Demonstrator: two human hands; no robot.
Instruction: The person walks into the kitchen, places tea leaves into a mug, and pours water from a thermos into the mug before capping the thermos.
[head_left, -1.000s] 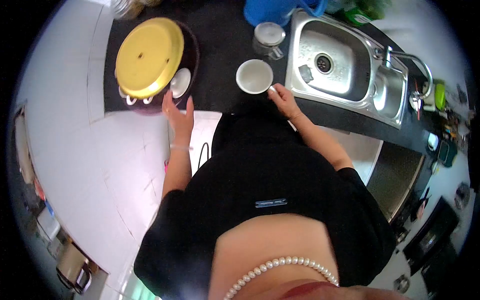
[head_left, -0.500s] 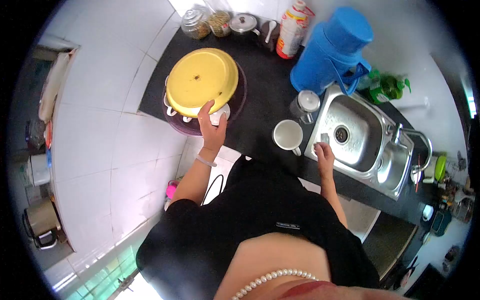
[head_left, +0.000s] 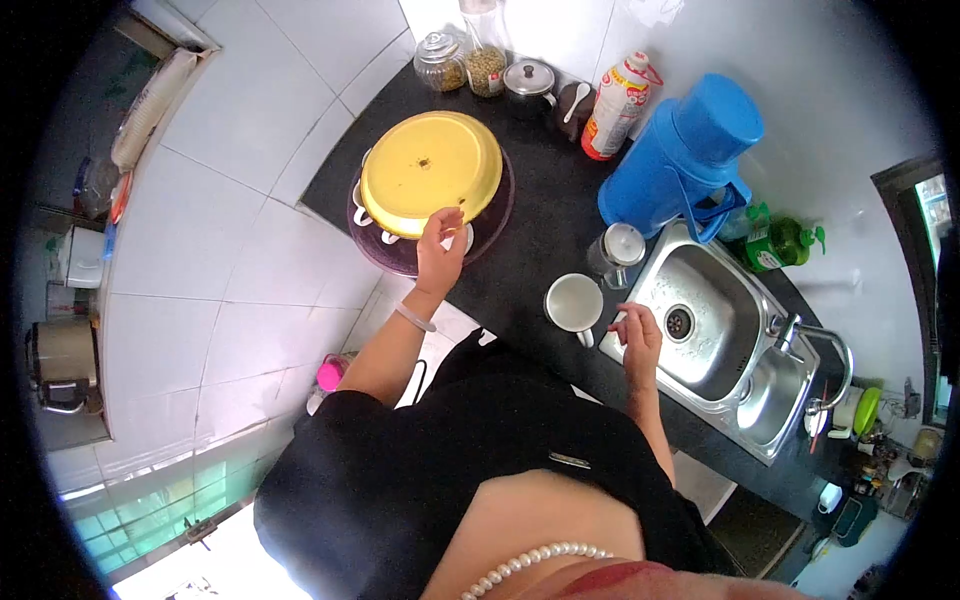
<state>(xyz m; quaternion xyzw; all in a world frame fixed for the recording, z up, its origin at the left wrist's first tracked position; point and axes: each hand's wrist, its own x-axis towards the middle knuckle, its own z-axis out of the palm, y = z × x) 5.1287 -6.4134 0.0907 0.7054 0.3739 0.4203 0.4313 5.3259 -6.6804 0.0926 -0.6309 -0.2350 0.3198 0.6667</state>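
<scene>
Yellow lid (head_left: 430, 165) seemingly shields cups (head_left: 389, 237); left hand (head_left: 438, 262) at its rim, grip unclear. Right of the lid, the upright mug's (head_left: 574, 301) handle faces the empty right hand (head_left: 641, 345), grip apart.

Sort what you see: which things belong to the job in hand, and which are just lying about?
Job in hand:
yellow cover, at left hand
purple tray beneath it
white mug, near right hand

Lying about:
blue flask
green bottle
lidded pot
white spoon
</scene>
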